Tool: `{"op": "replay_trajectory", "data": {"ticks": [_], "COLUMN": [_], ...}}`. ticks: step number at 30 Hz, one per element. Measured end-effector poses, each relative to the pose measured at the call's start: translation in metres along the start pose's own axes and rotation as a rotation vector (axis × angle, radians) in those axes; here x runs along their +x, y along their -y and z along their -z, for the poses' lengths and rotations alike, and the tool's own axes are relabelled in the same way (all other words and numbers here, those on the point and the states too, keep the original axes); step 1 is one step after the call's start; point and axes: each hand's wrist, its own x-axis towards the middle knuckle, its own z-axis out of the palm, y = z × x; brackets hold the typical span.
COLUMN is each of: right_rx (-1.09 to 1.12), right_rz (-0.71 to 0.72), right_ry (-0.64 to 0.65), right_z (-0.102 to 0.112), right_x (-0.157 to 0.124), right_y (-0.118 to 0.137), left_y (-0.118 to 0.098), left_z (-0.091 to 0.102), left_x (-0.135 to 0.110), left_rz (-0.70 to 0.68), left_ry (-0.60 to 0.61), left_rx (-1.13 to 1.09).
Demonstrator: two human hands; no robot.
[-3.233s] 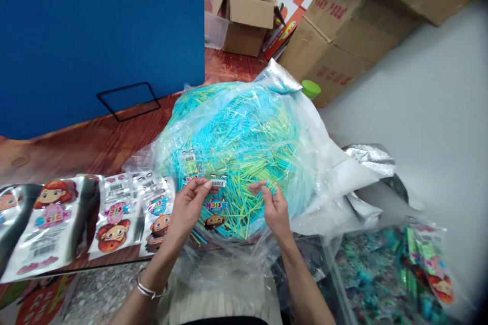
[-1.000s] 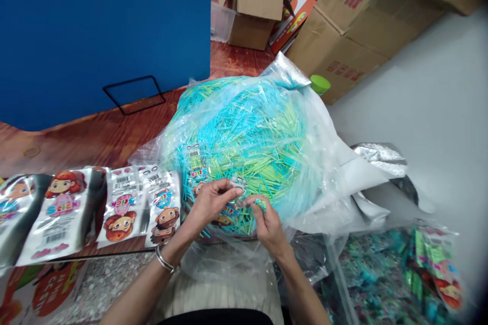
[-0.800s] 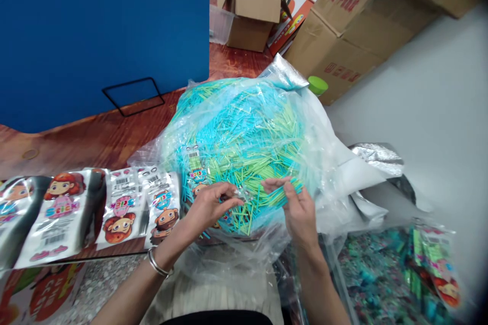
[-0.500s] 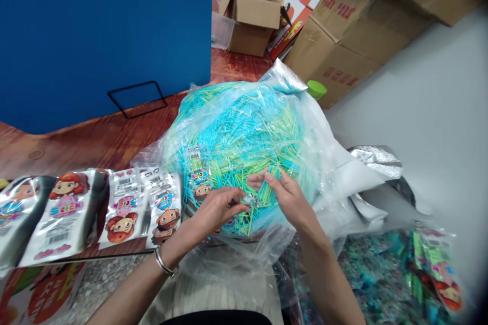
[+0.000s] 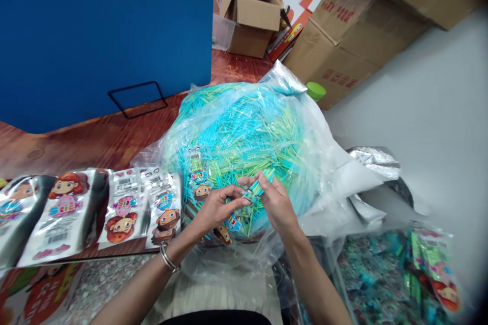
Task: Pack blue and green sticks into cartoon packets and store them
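Note:
A large heap of thin blue and green candy sticks (image 5: 244, 117) lies in an open clear plastic bag (image 5: 324, 172) in front of me. My left hand (image 5: 221, 205) is closed, fingertips pinching the mouth of a small printed pouch (image 5: 233, 222) that hangs over the heap's near edge. My right hand (image 5: 280, 203) grips a small bundle of sticks (image 5: 268, 174) between thumb and fingers. The bundle's lower end is at the pouch mouth; how far in it reaches is hard to see. Another printed pouch (image 5: 199, 175), with sticks inside, rests on the heap to the left.
Stacks of flat printed pouches (image 5: 68, 213) line the table's front edge at left. A blue panel (image 5: 107, 35) with a black wire stand (image 5: 137, 99) rises behind. Cardboard boxes (image 5: 343, 56) are piled at back right. Lower right, a clear bin (image 5: 375, 274) holds filled pouches.
My right hand has moved left and slightly down, bringing the stick bundle to the pouch mouth at my left fingertips. The hanging pouch shows more now.

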Motion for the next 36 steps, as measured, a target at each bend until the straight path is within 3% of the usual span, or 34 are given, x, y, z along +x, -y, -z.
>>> {"op": "replay_trajectory", "data": {"ticks": [5, 10, 14, 17, 24, 30, 32, 36], "right_rx": [-0.464, -0.58, -0.831, -0.905, -0.731, -0.785, -0.712, -0.491], "right_rz": [0.239, 0.415, 0.583, 0.648, 0.549, 0.494, 0.458, 0.325], "right_ry": [0.051, 0.028, 0.197, 0.231, 0.128, 0.282, 0.26, 0.12], "right_z": [0.005, 0.015, 0.022, 0.025, 0.022, 0.014, 0.01, -0.013], "right_x": [-0.018, -0.028, -0.029, -0.028, -0.03, -0.024, -0.023, -0.021], "right_y": [0.004, 0.009, 0.009, 0.01, 0.005, 0.002, 0.002, -0.01], "left_y": [-0.014, -0.016, -0.02, -0.023, -0.018, -0.023, -0.025, -0.027], "left_z": [0.001, 0.002, 0.005, 0.007, 0.0, 0.002, 0.007, 0.021], "left_x": [-0.003, -0.003, -0.002, -0.003, -0.013, -0.02, -0.023, -0.029], "left_rz": [-0.093, 0.024, 0.062, 0.065, 0.084, 0.003, 0.009, 0.107], "left_ry": [0.04, -0.027, -0.048, -0.066, -0.072, -0.047, -0.105, -0.379], "left_rx": [0.21, 0.054, 0.01, 0.023, -0.049, -0.069, -0.069, -0.104]}}
